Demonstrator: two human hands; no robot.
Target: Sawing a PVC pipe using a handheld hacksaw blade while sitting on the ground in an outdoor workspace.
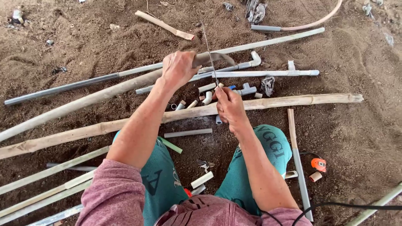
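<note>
My left hand (179,68) is closed around a long tan pole (92,98) near its upper end, which sticks out past my fist to the right. My right hand (228,106) pinches the lower end of a thin metal saw blade (208,49). The blade stands almost upright and crosses the pole's end just right of my left fist. A short piece of white pipe seems to sit at my right fingertips, but I cannot tell whether I hold it. Small white and grey pipe fittings (206,97) lie on the sandy ground between my hands.
Long grey pipes (268,42) and bamboo poles (293,100) lie across the sand ahead and to my left. An orange tape measure (318,164) and a black cable (356,205) lie at my right. Short pipe offcuts (188,133) lie between my knees.
</note>
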